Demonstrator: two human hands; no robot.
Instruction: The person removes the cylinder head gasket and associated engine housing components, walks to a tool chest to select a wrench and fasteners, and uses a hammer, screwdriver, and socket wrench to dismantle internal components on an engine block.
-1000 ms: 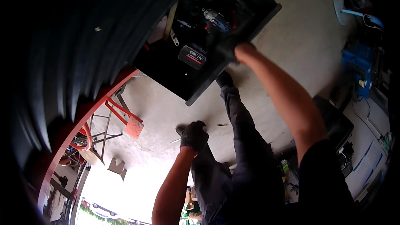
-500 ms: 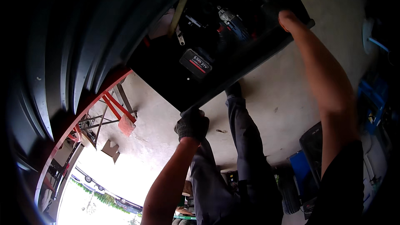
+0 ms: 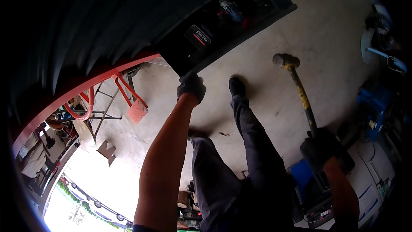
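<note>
My left hand (image 3: 192,88), in a dark glove, is closed on the front corner of a black drawer (image 3: 240,38). A battery pack (image 3: 198,37) with a red stripe lies inside, and a blue-grey power tool (image 3: 231,10) sits farther along. At the lower right, my gloved right hand (image 3: 322,148) is wrapped round the lower end of the handle of a hammer (image 3: 301,91). This hammer has a heavy metal head and a worn yellow and black handle. It is held over the concrete floor, away from the drawer.
A dark ribbed panel (image 3: 86,30) with a red edge (image 3: 103,71) fills the upper left. Red-painted metal parts (image 3: 137,111) stand below it. My shoe (image 3: 237,87) is on the concrete floor (image 3: 257,71). Blue equipment (image 3: 374,105) stands at the right.
My right hand has come out of the drawer and moved down and right with the hammer. My left hand stays on the drawer corner. Less of the drawer's inside shows.
</note>
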